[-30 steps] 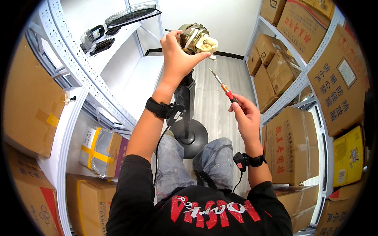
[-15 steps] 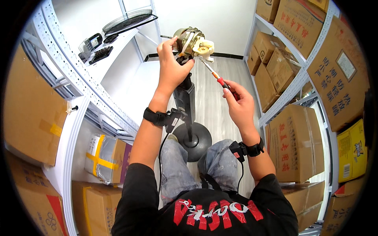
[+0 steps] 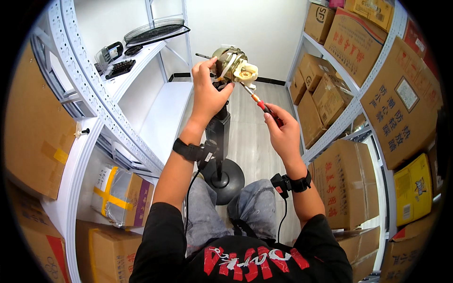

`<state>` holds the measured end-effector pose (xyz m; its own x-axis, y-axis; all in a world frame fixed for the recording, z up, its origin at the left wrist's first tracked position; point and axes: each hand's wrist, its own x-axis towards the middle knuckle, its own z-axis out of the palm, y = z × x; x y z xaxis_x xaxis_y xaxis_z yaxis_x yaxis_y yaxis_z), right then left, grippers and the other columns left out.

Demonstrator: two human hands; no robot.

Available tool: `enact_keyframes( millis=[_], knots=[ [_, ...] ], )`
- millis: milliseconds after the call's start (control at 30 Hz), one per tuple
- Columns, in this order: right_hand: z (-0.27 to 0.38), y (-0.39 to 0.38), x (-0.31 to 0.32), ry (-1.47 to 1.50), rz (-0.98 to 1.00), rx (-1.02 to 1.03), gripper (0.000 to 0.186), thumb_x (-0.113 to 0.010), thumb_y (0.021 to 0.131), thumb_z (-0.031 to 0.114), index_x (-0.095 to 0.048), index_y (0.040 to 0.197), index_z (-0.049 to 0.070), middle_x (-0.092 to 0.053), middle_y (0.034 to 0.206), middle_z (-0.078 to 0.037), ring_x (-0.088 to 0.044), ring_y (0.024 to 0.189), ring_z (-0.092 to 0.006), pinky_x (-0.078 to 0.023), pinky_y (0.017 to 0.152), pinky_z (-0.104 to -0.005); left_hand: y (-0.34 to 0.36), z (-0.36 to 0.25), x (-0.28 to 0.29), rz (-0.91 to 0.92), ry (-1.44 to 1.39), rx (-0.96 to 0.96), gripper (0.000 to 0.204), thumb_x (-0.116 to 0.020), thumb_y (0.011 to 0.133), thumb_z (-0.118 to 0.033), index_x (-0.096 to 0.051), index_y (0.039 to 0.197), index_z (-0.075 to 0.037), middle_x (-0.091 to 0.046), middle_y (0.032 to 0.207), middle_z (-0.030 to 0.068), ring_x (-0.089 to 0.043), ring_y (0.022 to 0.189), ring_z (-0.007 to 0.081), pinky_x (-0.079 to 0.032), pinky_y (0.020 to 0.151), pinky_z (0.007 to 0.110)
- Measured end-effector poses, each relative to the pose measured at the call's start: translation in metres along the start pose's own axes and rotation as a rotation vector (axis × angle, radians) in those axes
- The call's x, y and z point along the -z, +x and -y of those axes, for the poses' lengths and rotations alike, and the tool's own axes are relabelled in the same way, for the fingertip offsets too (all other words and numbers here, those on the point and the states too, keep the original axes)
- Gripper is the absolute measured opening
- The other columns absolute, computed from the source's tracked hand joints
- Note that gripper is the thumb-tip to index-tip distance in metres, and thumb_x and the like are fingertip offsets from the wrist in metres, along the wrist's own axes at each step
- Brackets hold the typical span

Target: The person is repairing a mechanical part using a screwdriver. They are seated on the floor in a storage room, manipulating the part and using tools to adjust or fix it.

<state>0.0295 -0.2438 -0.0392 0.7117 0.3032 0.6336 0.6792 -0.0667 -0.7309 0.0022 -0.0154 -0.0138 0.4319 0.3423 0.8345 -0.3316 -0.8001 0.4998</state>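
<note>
A fan motor [image 3: 230, 62] with a metal body, a shaft pointing left and a cream plastic gearbox [image 3: 246, 71] sits atop a black stand [image 3: 218, 134] with a round base [image 3: 222, 182]. My left hand [image 3: 207, 89] is wrapped round the motor's left side and underside, thumb below it. In my right hand [image 3: 284, 134] is a screwdriver [image 3: 260, 102] with a red and black handle. Its shank points up and left, and the tip meets the underside of the cream gearbox; the exact contact point is too small to make out.
Left, a white shelf [image 3: 125, 78] holds a fan grille [image 3: 155, 31], a dark motor-like part [image 3: 113, 49] and a black tray [image 3: 120, 69] of small parts. Cardboard boxes [image 3: 347, 184] fill racks on both sides. A wrapped box [image 3: 115, 194] lies low on the left.
The whole view has shifted slightly, with the motor and both hands a little lower. Left hand and screwdriver keep their places against the motor.
</note>
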Motion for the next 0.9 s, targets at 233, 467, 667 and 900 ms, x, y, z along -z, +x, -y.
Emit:
enact_keyframes(
  millis=[233,467,667,900],
  knots=[
    [0.011,0.004,0.001,-0.114,0.032,0.027,0.024,-0.068,0.092,0.009,-0.07,0.115,0.002,-0.067,0.084,-0.009,-0.059,0.07,-0.0155,-0.048,0.065,-0.0289,0.0,0.001,0.0,-0.016,0.01,-0.03,0.074,-0.079,0.075,-0.011,-0.042,0.139,-0.012,-0.041,0.129,0.011,-0.046,0.118,0.026,-0.044,0.096,0.04],
    [0.02,0.019,0.011,-0.324,0.058,0.201,0.023,-0.069,0.089,0.011,-0.07,0.111,0.006,-0.065,0.083,-0.014,-0.063,0.071,-0.0298,-0.049,0.063,-0.0374,0.001,0.001,0.0,-0.04,-0.027,-0.026,0.07,-0.077,0.076,-0.009,-0.045,0.138,-0.012,-0.044,0.126,0.0098,-0.047,0.116,0.0248,-0.044,0.095,0.039],
    [0.042,0.037,0.024,-0.595,0.129,0.296,0.022,-0.07,0.088,0.014,-0.071,0.11,0.012,-0.059,0.077,-0.01,-0.06,0.068,-0.031,-0.047,0.059,-0.0406,0.003,0.003,0.005,-0.035,-0.052,-0.043,0.068,-0.077,0.076,-0.009,-0.048,0.137,-0.012,-0.047,0.125,0.0082,-0.05,0.114,0.0234,-0.044,0.093,0.038],
    [0.046,0.045,0.029,-0.549,0.185,0.368,0.023,-0.07,0.087,0.01,-0.072,0.11,0.012,-0.059,0.079,-0.008,-0.059,0.068,-0.0286,-0.047,0.06,-0.0385,0.005,0.003,0.013,-0.011,-0.073,-0.028,0.063,-0.075,0.076,-0.007,-0.052,0.134,-0.012,-0.052,0.128,0.0098,-0.053,0.117,0.0247,-0.044,0.097,0.038]
  ],
)
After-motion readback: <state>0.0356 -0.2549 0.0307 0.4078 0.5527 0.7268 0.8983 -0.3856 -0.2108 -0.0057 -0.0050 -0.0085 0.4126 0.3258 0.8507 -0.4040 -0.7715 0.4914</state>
